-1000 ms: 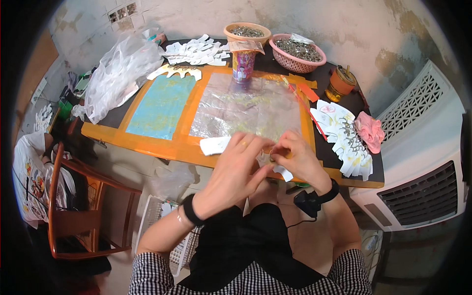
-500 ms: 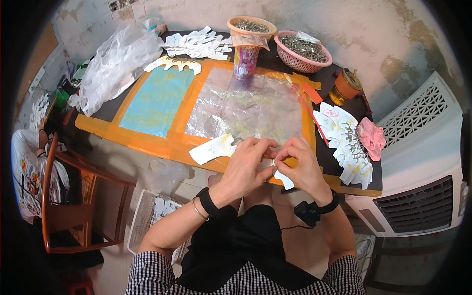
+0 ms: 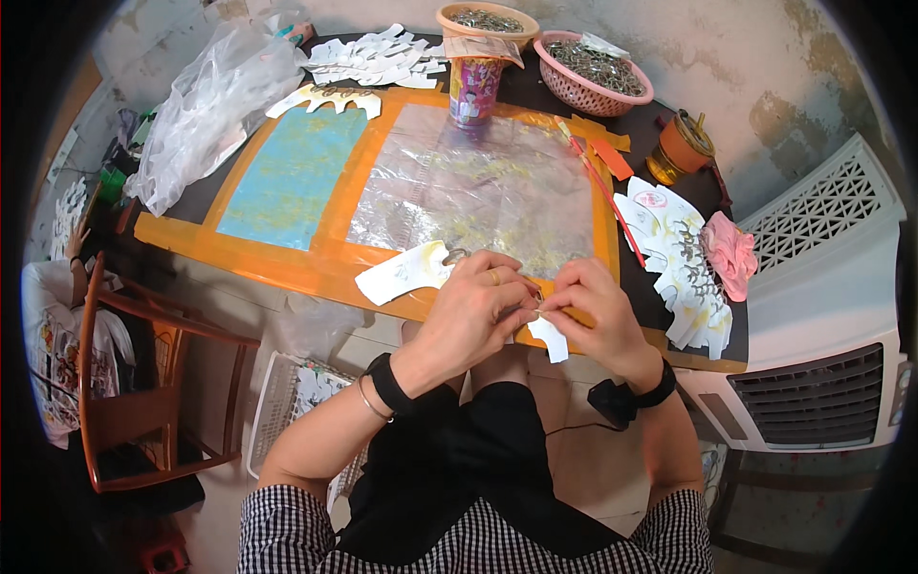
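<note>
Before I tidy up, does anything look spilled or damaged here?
Yellow smears, perhaps spilled, mark the wrinkled clear plastic sheet and blue rectangular sheet left of it; the pale wall, upper right, has brownish, damaged-looking patches.

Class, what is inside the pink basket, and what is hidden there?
A heap of small metal pieces lies in the pink basket, with a whitish item on top. What is under that item, and the basket's bottom, cannot be seen.
</note>
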A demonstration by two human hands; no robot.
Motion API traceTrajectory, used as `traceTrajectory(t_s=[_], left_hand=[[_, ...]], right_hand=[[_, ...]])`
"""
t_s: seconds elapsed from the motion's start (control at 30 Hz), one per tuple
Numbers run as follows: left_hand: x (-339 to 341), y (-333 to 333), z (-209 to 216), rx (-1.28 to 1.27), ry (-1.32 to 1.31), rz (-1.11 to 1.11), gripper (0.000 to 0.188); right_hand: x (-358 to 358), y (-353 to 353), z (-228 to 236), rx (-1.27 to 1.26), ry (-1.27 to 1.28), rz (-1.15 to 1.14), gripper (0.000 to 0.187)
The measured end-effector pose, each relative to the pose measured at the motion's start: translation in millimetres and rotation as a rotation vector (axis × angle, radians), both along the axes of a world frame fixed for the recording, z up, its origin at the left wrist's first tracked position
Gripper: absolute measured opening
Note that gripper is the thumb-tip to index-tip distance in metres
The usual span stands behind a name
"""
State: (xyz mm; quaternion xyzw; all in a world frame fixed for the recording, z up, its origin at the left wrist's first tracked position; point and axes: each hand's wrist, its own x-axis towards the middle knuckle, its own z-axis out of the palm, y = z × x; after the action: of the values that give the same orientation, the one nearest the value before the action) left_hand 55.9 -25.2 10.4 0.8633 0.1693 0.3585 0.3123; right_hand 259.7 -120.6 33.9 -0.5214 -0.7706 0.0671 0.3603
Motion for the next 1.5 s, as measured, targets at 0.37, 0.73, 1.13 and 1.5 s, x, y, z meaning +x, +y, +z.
traceTrajectory(t_s=[0.37, 0.73, 1.13, 1.5], left_hand=[[0, -3, 3, 0.007, 0.008, -0.022, 0.011], [-2, -1, 4, -0.012, 0.022, -0.044, 0.011], [-2, -1, 6, -0.015, 0.038, -0.043, 0.014], [-1, 4, 6, -0.018, 0.041, -0.094, 0.013]], right_hand=[[12, 4, 23, -0.355, 0.234, 0.147, 0.023], [10, 14, 21, -0.248, 0.003, 0.119, 0.009], [16, 13, 13, -0.079, -0.066, 0.213, 0.012], [21, 17, 9, 0.099, -0.206, 0.217, 0.013]])
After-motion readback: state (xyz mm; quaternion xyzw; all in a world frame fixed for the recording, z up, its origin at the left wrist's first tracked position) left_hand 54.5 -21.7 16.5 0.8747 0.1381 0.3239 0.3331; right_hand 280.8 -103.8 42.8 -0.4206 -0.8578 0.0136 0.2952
